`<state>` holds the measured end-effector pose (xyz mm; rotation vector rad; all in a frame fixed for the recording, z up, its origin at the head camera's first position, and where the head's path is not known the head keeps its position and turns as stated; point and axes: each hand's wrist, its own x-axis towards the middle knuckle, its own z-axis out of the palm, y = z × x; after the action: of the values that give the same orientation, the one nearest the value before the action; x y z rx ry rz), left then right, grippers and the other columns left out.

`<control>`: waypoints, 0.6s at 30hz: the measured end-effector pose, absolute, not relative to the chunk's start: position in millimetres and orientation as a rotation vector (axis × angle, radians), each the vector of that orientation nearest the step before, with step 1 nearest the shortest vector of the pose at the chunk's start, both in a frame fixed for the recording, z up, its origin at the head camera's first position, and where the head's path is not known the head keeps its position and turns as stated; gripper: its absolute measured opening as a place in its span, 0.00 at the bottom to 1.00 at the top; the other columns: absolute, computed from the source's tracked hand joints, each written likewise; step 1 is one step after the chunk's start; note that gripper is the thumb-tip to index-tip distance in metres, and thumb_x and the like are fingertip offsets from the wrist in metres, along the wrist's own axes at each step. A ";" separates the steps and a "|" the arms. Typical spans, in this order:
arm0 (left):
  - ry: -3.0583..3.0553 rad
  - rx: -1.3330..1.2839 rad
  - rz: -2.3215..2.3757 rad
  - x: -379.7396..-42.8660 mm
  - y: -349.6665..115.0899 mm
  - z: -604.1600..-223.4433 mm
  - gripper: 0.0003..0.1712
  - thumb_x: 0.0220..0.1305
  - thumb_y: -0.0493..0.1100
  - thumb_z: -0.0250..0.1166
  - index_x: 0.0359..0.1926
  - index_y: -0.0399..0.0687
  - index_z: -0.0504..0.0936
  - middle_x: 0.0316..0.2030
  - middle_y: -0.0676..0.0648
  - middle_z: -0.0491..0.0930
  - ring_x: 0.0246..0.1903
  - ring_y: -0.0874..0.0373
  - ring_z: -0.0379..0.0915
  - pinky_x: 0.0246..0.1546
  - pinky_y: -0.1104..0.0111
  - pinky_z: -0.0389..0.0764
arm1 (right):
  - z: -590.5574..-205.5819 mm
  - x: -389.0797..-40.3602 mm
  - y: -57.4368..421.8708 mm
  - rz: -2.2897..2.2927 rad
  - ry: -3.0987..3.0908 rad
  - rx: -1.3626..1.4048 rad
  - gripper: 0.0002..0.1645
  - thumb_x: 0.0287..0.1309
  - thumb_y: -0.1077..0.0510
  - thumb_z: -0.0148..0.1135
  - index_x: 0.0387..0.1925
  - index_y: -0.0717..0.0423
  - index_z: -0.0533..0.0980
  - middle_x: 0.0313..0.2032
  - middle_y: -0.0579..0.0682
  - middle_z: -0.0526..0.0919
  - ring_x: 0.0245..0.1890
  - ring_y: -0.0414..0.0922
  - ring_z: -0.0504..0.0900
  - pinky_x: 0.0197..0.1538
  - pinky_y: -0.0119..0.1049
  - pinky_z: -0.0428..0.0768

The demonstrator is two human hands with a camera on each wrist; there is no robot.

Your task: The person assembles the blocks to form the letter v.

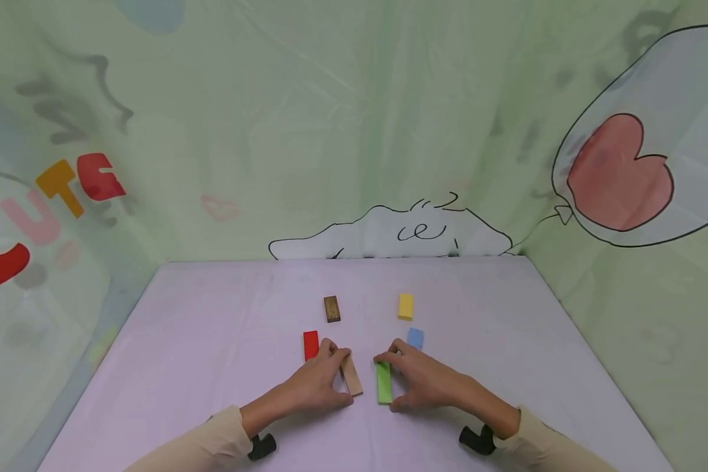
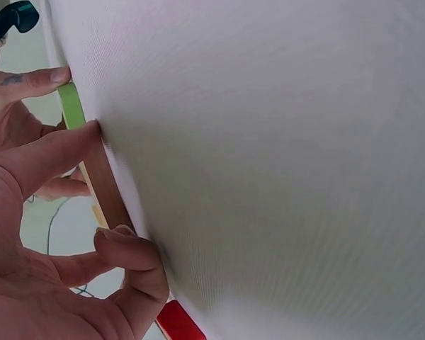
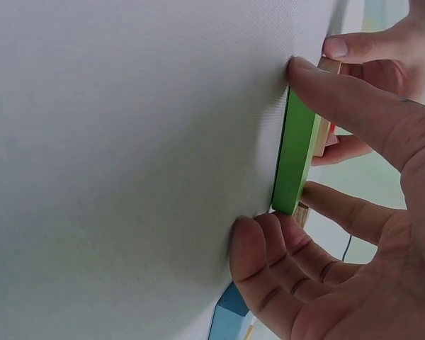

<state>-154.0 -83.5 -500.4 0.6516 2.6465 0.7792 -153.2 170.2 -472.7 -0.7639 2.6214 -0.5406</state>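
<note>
Head camera looks forward-down; 2 close wrist cameras face inward, sharing the green block (image 3: 295, 152).

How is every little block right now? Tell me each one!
Pale wooden block: pinched by the left grip
Green block: pinched by the right grip
Red block: unheld, partly hidden
Blue block: unheld, partly hidden
Yellow block: on the table, unheld
Dark brown block: on the table, unheld

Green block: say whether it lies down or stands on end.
Lying down: the right wrist view shows the green block stretched lengthwise along the tabletop, the right hand gripping its ends.
</note>
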 end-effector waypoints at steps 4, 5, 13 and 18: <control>2.649 0.650 0.768 -155.1 -83.6 -496.8 0.47 0.56 0.50 0.80 0.73 0.42 0.72 0.62 0.41 0.69 0.34 0.63 0.70 0.34 0.73 0.77 | -471.5 -154.0 171.8 -0.589 2.602 -0.808 0.47 0.45 0.51 0.87 0.68 0.51 0.76 0.54 0.46 0.73 0.48 0.41 0.74 0.53 0.38 0.82; 2.649 0.646 0.766 -155.7 -83.6 -495.7 0.47 0.55 0.50 0.80 0.73 0.42 0.72 0.62 0.41 0.70 0.35 0.62 0.71 0.35 0.73 0.78 | -471.2 -154.3 172.2 -0.598 2.600 -0.818 0.47 0.45 0.51 0.87 0.68 0.51 0.76 0.54 0.46 0.73 0.49 0.41 0.74 0.54 0.38 0.82; 2.643 0.643 0.758 -162.5 -86.6 -485.0 0.48 0.52 0.50 0.82 0.71 0.40 0.73 0.59 0.41 0.72 0.39 0.60 0.75 0.39 0.69 0.82 | -472.3 -159.6 174.0 -0.704 2.587 -0.775 0.48 0.45 0.56 0.87 0.68 0.55 0.75 0.52 0.48 0.71 0.44 0.41 0.73 0.43 0.29 0.76; 2.641 0.668 0.780 -172.8 -90.3 -477.3 0.50 0.52 0.49 0.83 0.72 0.39 0.72 0.61 0.38 0.70 0.40 0.56 0.78 0.42 0.64 0.83 | -469.4 -163.1 171.2 -0.722 2.607 -0.752 0.48 0.45 0.57 0.87 0.68 0.57 0.75 0.52 0.50 0.72 0.43 0.42 0.74 0.42 0.28 0.76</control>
<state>-172.8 -90.3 -477.3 0.6675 2.6405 0.7801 -163.1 171.2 -469.4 -0.7522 2.6067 -0.7222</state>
